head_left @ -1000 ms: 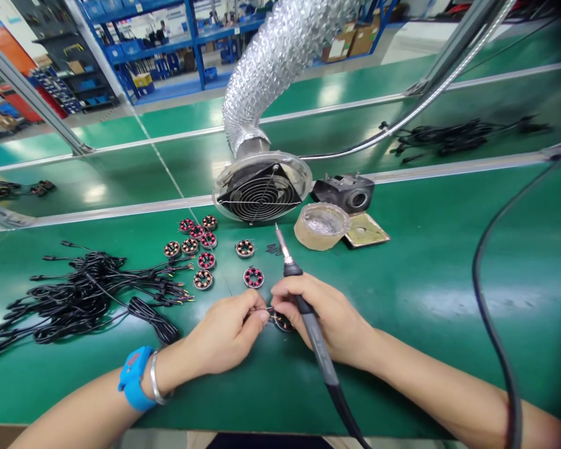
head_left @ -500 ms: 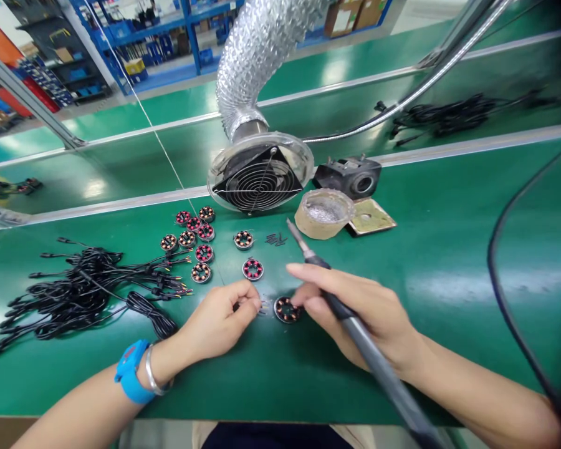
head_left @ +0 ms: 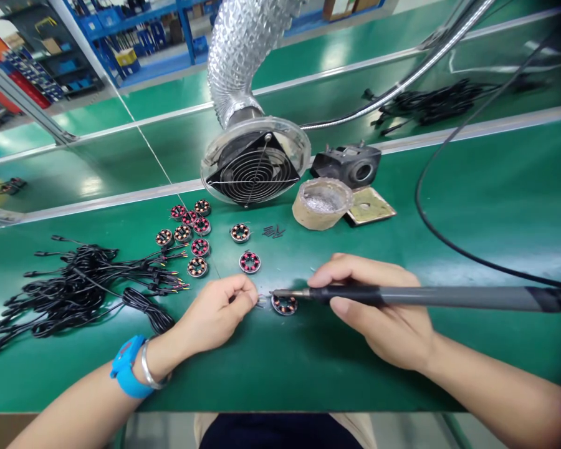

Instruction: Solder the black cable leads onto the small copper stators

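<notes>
Fingers (head_left: 249, 291) of the left hand (head_left: 217, 313) pinch fine wires (head_left: 262, 301) just left of the coil ring (head_left: 285, 310) in the head view; the right hand (head_left: 395, 324) grips the soldering iron (head_left: 453, 298), tip over that ring. Work on this ring appears in progress; loose rings (head_left: 201, 248) beyond and left of it seem outstanding. Beyond it to the right, a bowl (head_left: 311, 217) contains silvery material (head_left: 320, 203), a square tray (head_left: 376, 219) a yellowish pad (head_left: 374, 204).

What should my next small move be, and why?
I'd probably guide the thin wires in your left hand to the edge of the coil ring: the soldering iron in your right hand has its tip there, and the wires' ends point that way. Contact is too small to tell.
</notes>
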Tool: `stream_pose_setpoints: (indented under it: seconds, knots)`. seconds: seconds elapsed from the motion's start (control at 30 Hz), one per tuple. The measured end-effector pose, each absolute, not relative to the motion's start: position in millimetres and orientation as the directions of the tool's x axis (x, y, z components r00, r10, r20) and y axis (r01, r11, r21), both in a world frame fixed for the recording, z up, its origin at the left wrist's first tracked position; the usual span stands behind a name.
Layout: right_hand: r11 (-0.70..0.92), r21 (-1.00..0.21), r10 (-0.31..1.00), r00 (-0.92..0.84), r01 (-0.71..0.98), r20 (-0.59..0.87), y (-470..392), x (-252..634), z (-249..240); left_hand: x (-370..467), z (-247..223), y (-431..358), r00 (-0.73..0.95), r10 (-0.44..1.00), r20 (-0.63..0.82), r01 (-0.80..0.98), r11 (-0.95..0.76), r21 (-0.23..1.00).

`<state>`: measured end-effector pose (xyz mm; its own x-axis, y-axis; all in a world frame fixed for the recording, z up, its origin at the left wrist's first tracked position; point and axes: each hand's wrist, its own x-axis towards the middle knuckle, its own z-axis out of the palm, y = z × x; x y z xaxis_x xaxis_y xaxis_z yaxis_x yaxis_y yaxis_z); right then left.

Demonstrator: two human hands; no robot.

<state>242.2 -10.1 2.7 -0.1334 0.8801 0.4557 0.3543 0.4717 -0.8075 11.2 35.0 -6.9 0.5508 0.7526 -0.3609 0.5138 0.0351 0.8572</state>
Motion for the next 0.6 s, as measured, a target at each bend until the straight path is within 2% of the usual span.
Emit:
stream_pose_setpoints:
  seconds: [0.6]
  knots:
    - [0.469, -0.807, 0.882, -0.149, 0.359, 0.447, -11.6, 240.8, 7.6, 11.3, -4.3, 33.2, 0.568, 0.754, -0.331, 0.512, -0.009, 0.859]
